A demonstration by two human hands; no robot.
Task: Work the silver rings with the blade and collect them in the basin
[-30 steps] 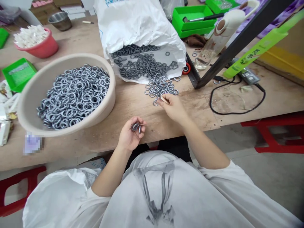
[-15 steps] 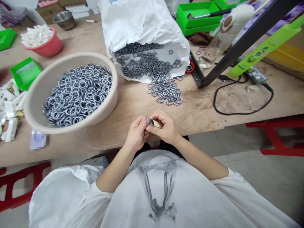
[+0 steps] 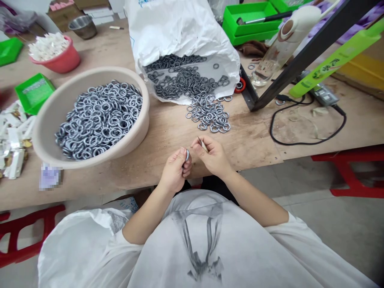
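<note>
Near the table's front edge, my left hand [image 3: 174,170] is closed on a grey metal ring [image 3: 187,155], pinched between thumb and fingers. To its right and slightly higher, my right hand [image 3: 213,155] grips a small pale-handled blade [image 3: 204,146] with a dark thin tip; fingers cover most of it. A gap separates the two hands. Beyond them lies a loose heap of grey rings [image 3: 210,116], spilling from a white sack [image 3: 183,32] that holds many more. On the left, a large beige basin [image 3: 144,120] is filled with similar rings.
A black metal post [image 3: 300,60] and a bottle [image 3: 271,58] stand at the right, by a black cable [image 3: 273,132]. Green trays [image 3: 249,20] sit behind. A red bowl [image 3: 70,60], a green box [image 3: 34,94] and white pieces [image 3: 13,140] occupy the left.
My hands have drawn apart: the blade has come away from the ring, up and to the right. The ring stays in my left hand, which has dropped slightly.
</note>
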